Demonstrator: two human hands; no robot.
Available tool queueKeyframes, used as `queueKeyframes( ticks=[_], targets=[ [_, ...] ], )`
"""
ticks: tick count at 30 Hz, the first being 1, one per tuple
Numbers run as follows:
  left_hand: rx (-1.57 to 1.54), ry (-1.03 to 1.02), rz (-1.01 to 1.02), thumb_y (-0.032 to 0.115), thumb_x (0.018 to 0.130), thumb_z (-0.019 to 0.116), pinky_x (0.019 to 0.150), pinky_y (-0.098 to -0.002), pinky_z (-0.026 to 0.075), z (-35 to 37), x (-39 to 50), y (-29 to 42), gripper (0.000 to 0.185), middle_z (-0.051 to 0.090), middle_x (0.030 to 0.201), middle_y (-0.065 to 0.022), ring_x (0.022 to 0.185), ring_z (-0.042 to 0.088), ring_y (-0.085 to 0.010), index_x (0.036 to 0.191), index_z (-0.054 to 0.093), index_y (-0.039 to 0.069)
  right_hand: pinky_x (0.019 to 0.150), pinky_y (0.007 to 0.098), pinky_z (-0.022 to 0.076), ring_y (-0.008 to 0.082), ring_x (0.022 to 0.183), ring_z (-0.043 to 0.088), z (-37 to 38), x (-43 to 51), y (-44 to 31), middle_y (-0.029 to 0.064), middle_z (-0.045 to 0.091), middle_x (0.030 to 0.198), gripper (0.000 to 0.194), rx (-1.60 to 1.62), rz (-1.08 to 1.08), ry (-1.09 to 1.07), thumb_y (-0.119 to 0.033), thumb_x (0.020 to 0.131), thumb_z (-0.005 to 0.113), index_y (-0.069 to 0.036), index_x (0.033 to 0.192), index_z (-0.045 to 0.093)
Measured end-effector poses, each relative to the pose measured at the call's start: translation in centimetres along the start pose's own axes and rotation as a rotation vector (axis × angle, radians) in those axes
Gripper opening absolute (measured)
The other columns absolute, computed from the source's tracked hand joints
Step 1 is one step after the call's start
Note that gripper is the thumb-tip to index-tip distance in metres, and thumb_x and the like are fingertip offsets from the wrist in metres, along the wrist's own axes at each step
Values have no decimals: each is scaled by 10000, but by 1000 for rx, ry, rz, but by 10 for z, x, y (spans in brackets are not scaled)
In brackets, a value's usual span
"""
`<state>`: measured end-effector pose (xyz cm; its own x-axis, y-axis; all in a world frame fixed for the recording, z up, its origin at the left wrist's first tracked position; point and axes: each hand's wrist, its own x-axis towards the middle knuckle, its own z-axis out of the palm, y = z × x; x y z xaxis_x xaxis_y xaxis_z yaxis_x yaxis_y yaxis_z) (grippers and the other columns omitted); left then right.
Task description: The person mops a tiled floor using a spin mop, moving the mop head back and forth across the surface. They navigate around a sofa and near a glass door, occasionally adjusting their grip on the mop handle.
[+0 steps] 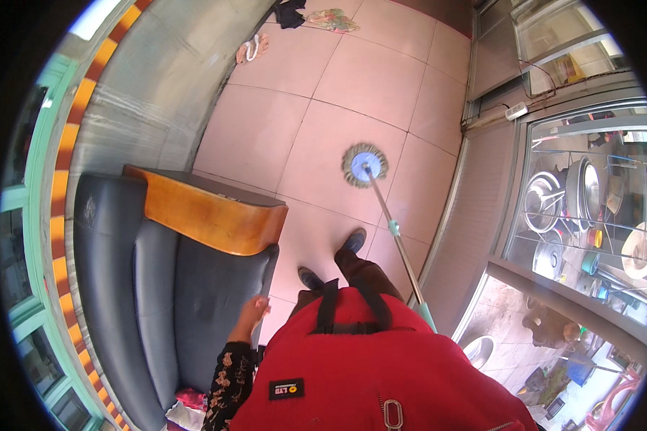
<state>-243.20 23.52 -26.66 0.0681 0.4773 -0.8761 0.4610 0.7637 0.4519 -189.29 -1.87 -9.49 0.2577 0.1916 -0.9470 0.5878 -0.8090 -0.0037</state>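
Note:
My left hand (255, 311) hangs at the front edge of the black sofa's seat (215, 291), with its fingers curled. Whether anything is between them is too small to make out. My right hand is out of view, with a red bag (356, 355) filling the lower middle. A mop with a round blue plate (365, 166) and a grey-brown fringe rests on the tiled floor ahead of my feet. Its metal handle (407, 257), with a green collar, slants back towards my right side. The handle's near end passes out of sight behind the bag.
Pink floor tiles (259, 118) run between a grey wall (140, 102) and a glazed metal partition (577, 188). The sofa's wooden armrest (210, 213) juts out at left. Cloths (331, 20) lie at the far end. Metal pots (544, 199) show through the glass.

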Motion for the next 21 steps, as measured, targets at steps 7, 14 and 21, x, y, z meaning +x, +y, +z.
queueKeyframes(
  ticks=[7, 14, 21],
  targets=[
    [-70, 86, 289, 213, 930, 589, 652, -258, 512, -20, 0, -8, 234, 686, 845, -98, 727, 657, -148, 1061, 624, 23, 637, 397, 550, 305, 699, 693, 46, -2, 44, 187, 679, 746, 395, -234, 259, -9, -346, 765, 693, 20, 906, 645],
    [-75, 86, -100, 260, 937, 579, 629, -301, 543, -36, -65, -176, 285, 697, 874, -119, 712, 674, -192, 1091, 614, 23, 531, 349, 517, 208, 477, 623, 1, 64, -74, 98, 607, 516, 346, -185, -230, -81, -281, 822, 632, -28, 587, 610],
    [108, 76, -195, 238, 930, 599, 661, -325, 557, -38, -120, -208, 270, 698, 891, -132, 754, 685, -209, 1077, 606, 12, 372, 381, 466, 232, 414, 585, 16, 123, -171, 138, 580, 539, 192, 56, -77, -47, -69, 798, 606, 92, 701, 566]
  ],
)
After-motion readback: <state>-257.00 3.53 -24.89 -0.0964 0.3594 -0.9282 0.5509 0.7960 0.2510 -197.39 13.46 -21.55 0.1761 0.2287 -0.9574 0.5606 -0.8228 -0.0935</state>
